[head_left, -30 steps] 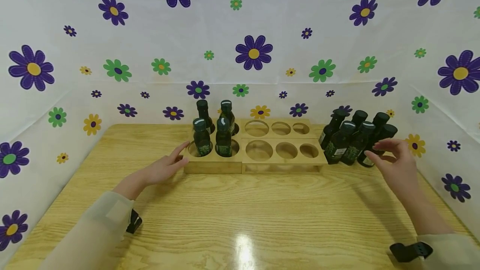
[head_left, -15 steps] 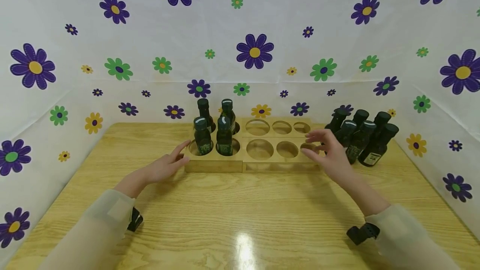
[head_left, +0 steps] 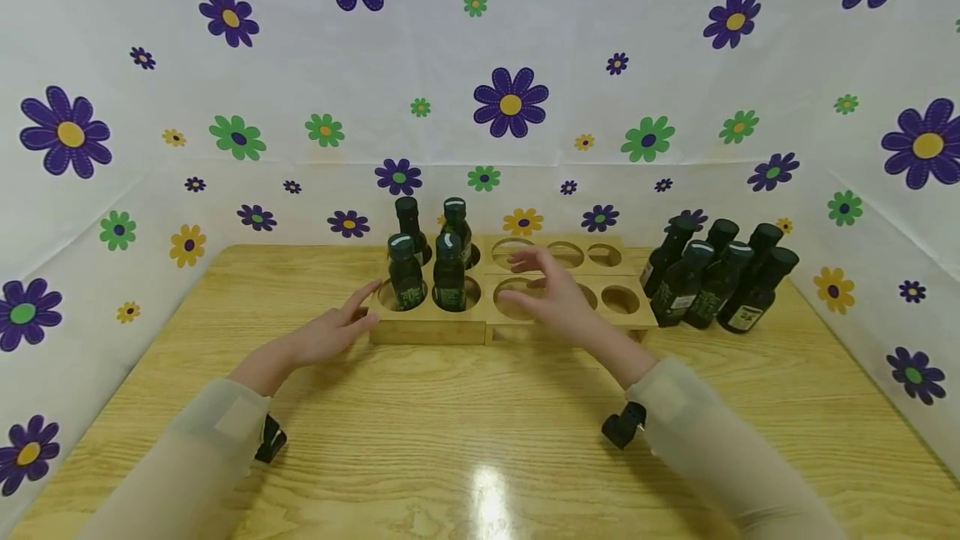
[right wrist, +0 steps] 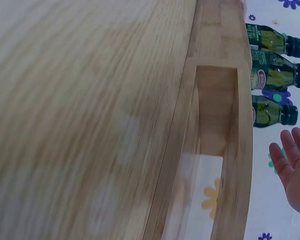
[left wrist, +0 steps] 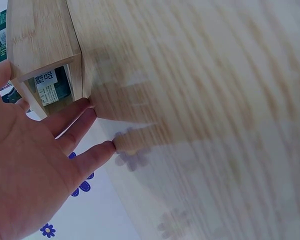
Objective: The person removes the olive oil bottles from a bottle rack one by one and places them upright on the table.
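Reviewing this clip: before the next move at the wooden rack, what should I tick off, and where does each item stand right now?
1. Left hand steadies the wooden rack: ok, straight fingers touch its left end.
2. Right hand free: ok, it hovers open over the rack's middle holes and holds nothing.
3. Free holes: ok, six on the rack's right part show no bottle.
4. Four bottles in the rack seated: ok, upright at the left end.
5. Loose bottles within reach: ok, grouped upright on the table right of the rack.
6. Bottle caps tight: cannot tell.
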A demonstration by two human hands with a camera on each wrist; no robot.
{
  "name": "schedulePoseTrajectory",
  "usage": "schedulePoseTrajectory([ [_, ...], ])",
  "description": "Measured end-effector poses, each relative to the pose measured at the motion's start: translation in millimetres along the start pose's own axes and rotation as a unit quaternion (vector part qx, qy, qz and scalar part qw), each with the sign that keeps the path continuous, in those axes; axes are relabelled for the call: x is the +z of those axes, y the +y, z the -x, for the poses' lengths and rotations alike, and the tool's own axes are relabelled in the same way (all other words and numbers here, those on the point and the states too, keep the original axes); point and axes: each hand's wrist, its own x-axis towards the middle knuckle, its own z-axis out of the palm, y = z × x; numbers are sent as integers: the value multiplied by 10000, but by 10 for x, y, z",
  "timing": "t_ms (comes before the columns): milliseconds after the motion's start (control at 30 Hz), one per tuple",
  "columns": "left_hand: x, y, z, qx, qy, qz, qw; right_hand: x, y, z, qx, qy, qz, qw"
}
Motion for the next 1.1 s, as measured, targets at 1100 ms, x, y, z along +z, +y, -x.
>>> schedulePoseTrajectory([
  [1100,7,-22,-9,32,41,4,10000,685,-24,-455,346,-539,151,9978],
])
